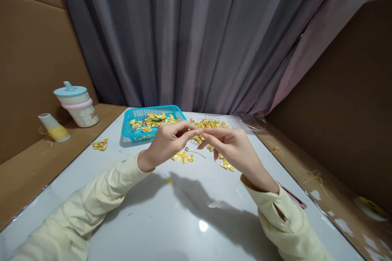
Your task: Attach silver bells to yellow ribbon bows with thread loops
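Observation:
My left hand [167,142] and my right hand [232,147] meet fingertip to fingertip above the white table [171,220], both pinched closed on a small gold piece [200,132] that I can barely make out. Both arms wear pale yellow sleeves. Right behind the hands lies a heap of gold ribbon bows and wire [208,124]. More loose gold bows [183,157] lie on the table under the hands. A blue plastic basket [127,128] with several gold bows in it stands behind my left hand.
A lidded pastel cup [78,106] and a tipped small white and yellow cup [53,127] sit on the brown ledge at left. One gold bow [100,144] lies at the table's left edge. A grey curtain hangs behind; cardboard walls stand on both sides.

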{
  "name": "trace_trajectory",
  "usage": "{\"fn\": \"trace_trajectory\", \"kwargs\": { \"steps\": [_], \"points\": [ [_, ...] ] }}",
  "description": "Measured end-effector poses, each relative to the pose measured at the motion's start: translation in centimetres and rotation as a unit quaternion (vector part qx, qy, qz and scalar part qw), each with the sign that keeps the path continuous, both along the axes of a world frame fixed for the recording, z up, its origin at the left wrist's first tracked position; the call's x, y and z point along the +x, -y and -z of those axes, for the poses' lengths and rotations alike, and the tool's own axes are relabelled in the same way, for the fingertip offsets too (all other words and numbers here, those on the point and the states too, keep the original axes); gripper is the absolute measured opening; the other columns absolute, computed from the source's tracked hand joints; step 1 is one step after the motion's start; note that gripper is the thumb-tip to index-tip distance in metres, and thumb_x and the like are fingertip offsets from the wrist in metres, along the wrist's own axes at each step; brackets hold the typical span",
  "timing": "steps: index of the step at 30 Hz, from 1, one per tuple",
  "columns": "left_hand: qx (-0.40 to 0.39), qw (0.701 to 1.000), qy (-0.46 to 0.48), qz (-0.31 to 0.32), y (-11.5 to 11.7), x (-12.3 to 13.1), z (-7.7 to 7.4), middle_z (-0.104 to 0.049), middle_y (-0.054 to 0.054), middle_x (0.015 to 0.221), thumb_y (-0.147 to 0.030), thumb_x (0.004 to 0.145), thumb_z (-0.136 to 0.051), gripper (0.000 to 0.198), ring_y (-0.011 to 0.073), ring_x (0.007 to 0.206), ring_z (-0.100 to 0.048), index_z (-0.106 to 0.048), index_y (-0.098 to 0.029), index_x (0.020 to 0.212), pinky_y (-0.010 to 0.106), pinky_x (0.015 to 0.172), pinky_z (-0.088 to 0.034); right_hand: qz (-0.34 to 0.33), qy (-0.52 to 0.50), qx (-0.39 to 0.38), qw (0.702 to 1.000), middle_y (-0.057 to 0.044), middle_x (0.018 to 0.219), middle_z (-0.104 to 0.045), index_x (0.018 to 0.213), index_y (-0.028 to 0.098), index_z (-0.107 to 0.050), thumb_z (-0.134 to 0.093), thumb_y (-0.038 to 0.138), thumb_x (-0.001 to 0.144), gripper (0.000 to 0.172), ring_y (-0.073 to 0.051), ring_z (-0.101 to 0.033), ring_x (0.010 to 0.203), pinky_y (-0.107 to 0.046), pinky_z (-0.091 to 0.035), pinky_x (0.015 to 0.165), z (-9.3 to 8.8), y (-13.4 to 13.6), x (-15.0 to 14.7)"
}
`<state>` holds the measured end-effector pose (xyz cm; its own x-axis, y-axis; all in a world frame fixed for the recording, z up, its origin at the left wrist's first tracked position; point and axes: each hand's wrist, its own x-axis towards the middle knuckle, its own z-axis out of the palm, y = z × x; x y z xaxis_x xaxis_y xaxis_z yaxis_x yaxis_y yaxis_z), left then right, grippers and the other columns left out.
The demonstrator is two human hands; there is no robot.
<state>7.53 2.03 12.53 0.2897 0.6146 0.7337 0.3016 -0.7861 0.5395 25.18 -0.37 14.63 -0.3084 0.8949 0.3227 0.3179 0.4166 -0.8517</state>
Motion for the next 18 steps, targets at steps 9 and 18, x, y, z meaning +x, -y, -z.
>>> {"fn": "trace_trajectory", "kwargs": {
  "steps": [9,18],
  "points": [
    [-0.039,0.999,0.025,0.018,-0.1,0.1,-0.2,-0.043,-0.007,0.043,-0.026,0.083,-0.060,0.016,0.0045,0.039,-0.033,-0.067,-0.014,0.074,0.018,0.037,-0.027,0.061,0.031,0.089,0.994,-0.003,0.068,-0.072,0.099,0.019,-0.072,-0.055,0.028,0.085,0.024,-0.009,-0.057,0.043,-0.021,-0.049,0.040,0.8,0.1,-0.5],
    [-0.224,0.966,0.063,0.111,-0.3,-0.5,-1.2,-0.040,-0.006,0.048,-0.029,0.081,-0.061,0.019,0.0050,0.043,-0.034,-0.064,-0.014,0.070,0.019,0.039,-0.026,0.064,0.102,0.400,0.908,-0.008,0.111,-0.067,0.086,0.019,-0.069,-0.053,0.010,0.083,0.019,-0.020,-0.063,0.086,-0.038,-0.055,0.071,1.0,-0.2,-0.7]
  ]
}}
